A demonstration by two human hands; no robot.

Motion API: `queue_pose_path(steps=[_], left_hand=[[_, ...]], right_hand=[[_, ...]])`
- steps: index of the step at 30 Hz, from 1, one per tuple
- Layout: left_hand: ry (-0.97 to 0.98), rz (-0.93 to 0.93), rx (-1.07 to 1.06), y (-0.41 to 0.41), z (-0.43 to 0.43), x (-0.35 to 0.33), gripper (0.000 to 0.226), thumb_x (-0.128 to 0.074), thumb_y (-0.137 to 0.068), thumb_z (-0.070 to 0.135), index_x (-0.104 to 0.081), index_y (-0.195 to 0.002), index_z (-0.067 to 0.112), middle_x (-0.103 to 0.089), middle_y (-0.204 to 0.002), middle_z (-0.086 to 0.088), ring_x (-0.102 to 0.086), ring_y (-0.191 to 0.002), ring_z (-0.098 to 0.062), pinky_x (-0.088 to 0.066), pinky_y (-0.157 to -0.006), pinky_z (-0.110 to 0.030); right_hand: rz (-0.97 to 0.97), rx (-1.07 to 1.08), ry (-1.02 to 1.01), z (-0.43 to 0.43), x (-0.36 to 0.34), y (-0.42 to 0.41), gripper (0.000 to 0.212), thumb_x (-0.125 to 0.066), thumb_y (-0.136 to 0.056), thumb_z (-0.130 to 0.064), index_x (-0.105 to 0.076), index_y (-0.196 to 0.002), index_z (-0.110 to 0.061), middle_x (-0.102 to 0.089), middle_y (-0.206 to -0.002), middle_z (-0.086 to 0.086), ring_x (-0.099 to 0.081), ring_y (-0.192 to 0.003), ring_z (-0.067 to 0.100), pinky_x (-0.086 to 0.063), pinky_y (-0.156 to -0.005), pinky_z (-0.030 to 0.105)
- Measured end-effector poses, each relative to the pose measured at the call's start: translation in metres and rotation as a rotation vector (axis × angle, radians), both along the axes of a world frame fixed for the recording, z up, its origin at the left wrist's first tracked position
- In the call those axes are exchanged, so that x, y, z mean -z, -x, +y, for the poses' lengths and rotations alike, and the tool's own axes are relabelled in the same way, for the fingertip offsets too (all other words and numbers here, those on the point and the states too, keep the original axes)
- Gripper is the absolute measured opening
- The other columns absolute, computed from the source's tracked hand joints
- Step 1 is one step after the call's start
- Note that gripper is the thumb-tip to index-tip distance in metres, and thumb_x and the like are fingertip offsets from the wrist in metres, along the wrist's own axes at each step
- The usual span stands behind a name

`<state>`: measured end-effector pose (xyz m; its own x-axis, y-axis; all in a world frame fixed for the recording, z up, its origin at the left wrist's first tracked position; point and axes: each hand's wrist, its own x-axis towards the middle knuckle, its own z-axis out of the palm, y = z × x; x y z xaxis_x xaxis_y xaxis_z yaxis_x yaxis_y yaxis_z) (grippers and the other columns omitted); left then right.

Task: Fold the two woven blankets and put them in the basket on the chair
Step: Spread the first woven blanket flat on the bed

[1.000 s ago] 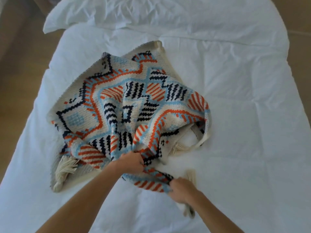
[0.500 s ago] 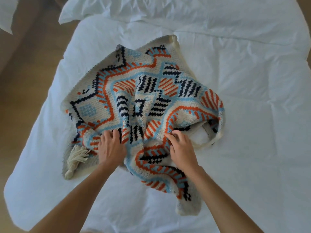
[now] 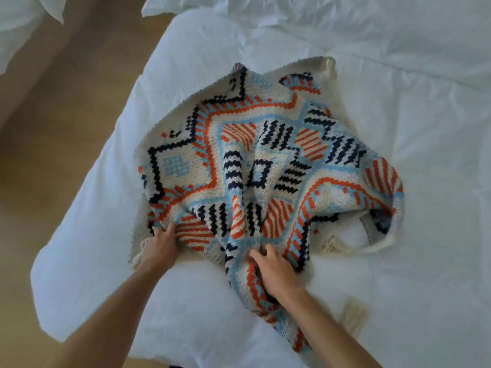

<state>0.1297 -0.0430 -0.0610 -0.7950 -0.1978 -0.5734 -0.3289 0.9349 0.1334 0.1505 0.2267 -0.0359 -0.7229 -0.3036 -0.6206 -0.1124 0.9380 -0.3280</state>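
A woven blanket (image 3: 265,160) with orange, light blue and navy patterns on cream lies rumpled on the white bed (image 3: 398,128). My left hand (image 3: 160,247) grips its near left edge, by a cream tassel. My right hand (image 3: 276,272) rests on a bunched strip of the blanket that trails toward me, its fingers curled into the fabric. Another cream tassel (image 3: 353,314) lies on the sheet to the right of my right forearm. No second blanket, basket or chair is in view.
The bed's white duvet is creased, with a pillow (image 3: 318,6) at its far end. Wooden floor (image 3: 53,128) runs along the left side of the bed. More white bedding (image 3: 24,19) shows at the top left corner.
My left hand has slid left to the blanket's near left edge. My right hand has moved down onto the bunched strip. The view has shifted left, so the blanket sits further right.
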Motion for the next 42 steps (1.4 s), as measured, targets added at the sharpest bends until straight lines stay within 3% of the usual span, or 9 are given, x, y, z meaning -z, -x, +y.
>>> queue_pose_path(steps=[6, 11, 16, 19, 22, 27, 32, 39, 42], left_hand=[[-0.122, 0.29, -0.102, 0.075, -0.023, -0.022, 0.017, -0.046, -0.094, 0.012, -0.054, -0.103, 0.0, -0.051, -0.117, -0.021, -0.058, -0.093, -0.036, -0.052, -0.083, -0.046], [-0.033, 0.532, -0.181, 0.167, -0.055, -0.061, 0.01, -0.042, -0.09, 0.0, -0.047, -0.099, 0.001, -0.043, -0.109, -0.022, -0.05, -0.068, -0.033, -0.041, -0.06, -0.042], [0.096, 0.08, -0.017, 0.159, -0.084, -0.05, 0.033, -0.049, -0.085, 0.021, -0.052, -0.117, 0.011, -0.044, -0.119, -0.016, -0.056, -0.09, -0.037, -0.045, -0.066, -0.039], [0.118, -0.161, 0.004, 0.114, -0.084, -0.026, 0.074, -0.054, -0.079, 0.058, -0.029, -0.138, 0.022, -0.037, -0.131, -0.019, -0.054, -0.102, -0.037, -0.049, -0.077, -0.042], [0.114, -0.18, -0.027, 0.085, -0.073, -0.007, 0.1, -0.046, -0.072, 0.079, -0.005, -0.147, 0.028, -0.028, -0.138, -0.025, -0.043, -0.117, -0.044, -0.042, -0.091, -0.049], [-0.013, -0.026, -0.037, 0.082, -0.072, 0.004, 0.056, -0.059, -0.089, 0.038, -0.033, -0.135, 0.019, -0.047, -0.12, -0.017, -0.06, -0.095, -0.038, -0.055, -0.076, -0.046], [-0.049, 0.04, 0.035, 0.107, -0.094, -0.01, 0.02, -0.042, -0.097, 0.021, -0.051, -0.113, 0.012, -0.057, -0.11, -0.017, -0.061, -0.091, -0.035, -0.052, -0.079, -0.045], [0.103, 0.49, 0.006, 0.283, -0.098, -0.066, 0.047, -0.046, -0.083, -0.007, -0.04, -0.129, 0.005, -0.046, -0.115, -0.026, -0.054, -0.094, -0.044, -0.037, -0.07, -0.046], [0.094, 0.348, 0.05, 0.306, -0.085, -0.062, 0.064, -0.051, -0.079, -0.005, -0.03, -0.137, 0.01, -0.034, -0.129, -0.026, -0.036, -0.119, -0.048, -0.041, -0.07, -0.051]], right_hand=[[-0.107, 0.159, 0.203, -0.045, -0.012, 0.005, 0.019, -0.053, -0.09, -0.011, -0.051, -0.107, -0.02, -0.051, -0.116, 0.003, -0.054, -0.104, 0.02, -0.046, -0.09, 0.028], [-0.19, 0.271, 0.518, -0.131, -0.032, -0.015, 0.021, -0.051, -0.087, -0.015, -0.051, -0.108, -0.017, -0.052, -0.114, 0.005, -0.049, -0.108, 0.02, -0.04, -0.098, 0.03], [-0.175, 0.176, 0.45, -0.156, -0.039, 0.036, 0.043, -0.038, -0.09, -0.005, -0.055, -0.126, -0.021, -0.058, -0.126, 0.006, -0.054, -0.114, 0.022, -0.043, -0.097, 0.03], [0.097, 0.136, 0.312, -0.147, -0.038, 0.086, 0.038, -0.037, -0.095, -0.007, -0.054, -0.127, -0.016, -0.058, -0.12, 0.007, -0.054, -0.106, 0.024, -0.047, -0.083, 0.034], [0.401, -0.001, 0.168, -0.143, -0.03, 0.127, 0.045, -0.046, -0.091, -0.006, -0.047, -0.134, -0.019, -0.045, -0.13, 0.01, -0.039, -0.121, 0.028, -0.039, -0.097, 0.04], [0.374, -0.32, -0.114, -0.15, -0.009, 0.185, 0.092, -0.061, -0.079, -0.002, -0.011, -0.147, -0.036, 0.0, -0.157, 0.01, 0.0, -0.143, 0.034, -0.01, -0.115, 0.055], [0.217, -0.321, -0.294, -0.159, 0.004, 0.194, 0.059, -0.056, -0.085, -0.007, -0.039, -0.137, -0.027, -0.047, -0.132, 0.011, -0.045, -0.122, 0.033, -0.029, -0.106, 0.05], [0.061, -0.023, -0.022, -0.185, -0.018, 0.215, 0.024, -0.049, -0.086, -0.009, -0.048, -0.109, -0.009, -0.06, -0.089, 0.012, -0.057, -0.077, 0.03, -0.039, -0.057, 0.034], [-0.175, 0.114, 0.153, -0.179, -0.031, 0.259, 0.042, -0.05, -0.08, -0.01, -0.048, -0.122, -0.012, -0.057, -0.111, 0.01, -0.056, -0.097, 0.028, -0.048, -0.075, 0.035]])
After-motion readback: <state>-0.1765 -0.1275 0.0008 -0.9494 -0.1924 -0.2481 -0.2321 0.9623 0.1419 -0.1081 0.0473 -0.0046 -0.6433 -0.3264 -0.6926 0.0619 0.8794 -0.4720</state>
